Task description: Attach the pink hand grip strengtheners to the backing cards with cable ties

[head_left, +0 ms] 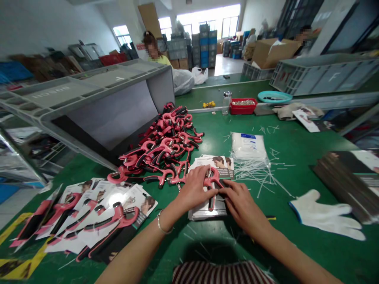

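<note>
A pink and black hand grip strengthener (212,176) lies on a stack of printed cards (204,215) in front of me. My left hand (194,189) holds it from the left, fingers over its top and thumb near its middle. From the right, my right hand (241,201) has its fingers closed at the end of one handle; whether a thin tie is also between them is hidden. Behind my hands rises a loose pile of the same hand grips (166,146). To the left, several hand grips lie on their cards (118,221), overlapping.
A grey crate (89,79) lies on its side behind the pile. White cable ties (251,171) spill from a plastic bag (248,146). At right are a white glove (322,213) and stacked cards (340,185). A red tray (243,106) and glass jar (226,103) stand farther back.
</note>
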The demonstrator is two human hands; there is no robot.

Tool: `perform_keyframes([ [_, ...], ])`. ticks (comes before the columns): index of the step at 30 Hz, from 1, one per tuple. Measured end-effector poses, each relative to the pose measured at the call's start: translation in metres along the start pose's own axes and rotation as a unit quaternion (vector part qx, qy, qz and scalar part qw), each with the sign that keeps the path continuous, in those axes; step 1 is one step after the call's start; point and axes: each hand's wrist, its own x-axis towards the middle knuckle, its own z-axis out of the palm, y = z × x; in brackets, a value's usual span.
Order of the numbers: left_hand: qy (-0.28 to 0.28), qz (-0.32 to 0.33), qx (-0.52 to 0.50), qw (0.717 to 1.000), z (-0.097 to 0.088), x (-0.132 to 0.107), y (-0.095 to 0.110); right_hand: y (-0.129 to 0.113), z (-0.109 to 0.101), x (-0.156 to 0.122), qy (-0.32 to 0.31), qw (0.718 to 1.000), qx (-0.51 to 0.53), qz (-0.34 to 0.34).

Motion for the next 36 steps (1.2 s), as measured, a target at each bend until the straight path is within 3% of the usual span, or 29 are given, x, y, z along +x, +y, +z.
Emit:
perform_keyframes([
  [8, -0.123, 0.054, -0.063, 0.989, -0.024, 0.013, -0.014, -0.017, 0.008, -0.002, 0.001, 1.000, -0.007, 0.002],
  [11, -0.091, 0.019, -0.042, 0.995, -0.022, 0.012, -0.015, -0.022, 0.012, 0.002, -0.025, 0.998, -0.054, 0.000],
  [15, -0.039, -0.008, -0.057, 0.998, -0.006, 0.003, -0.011, -0.020, 0.011, 0.006, -0.042, 0.995, -0.091, -0.009],
  [22, 0.052, -0.075, -0.068, 0.993, 0.018, -0.014, 0.000, 0.006, 0.011, 0.004, 0.019, 1.000, 0.019, -0.007],
  [30, 0.027, -0.042, -0.080, 0.996, 0.007, -0.003, -0.008, 0.007, 0.007, -0.001, -0.020, 0.997, -0.072, -0.025],
  [36, 0.021, -0.013, -0.098, 0.995, 0.002, -0.001, -0.017, 0.010, 0.013, 0.003, 0.019, 0.999, -0.035, 0.017],
])
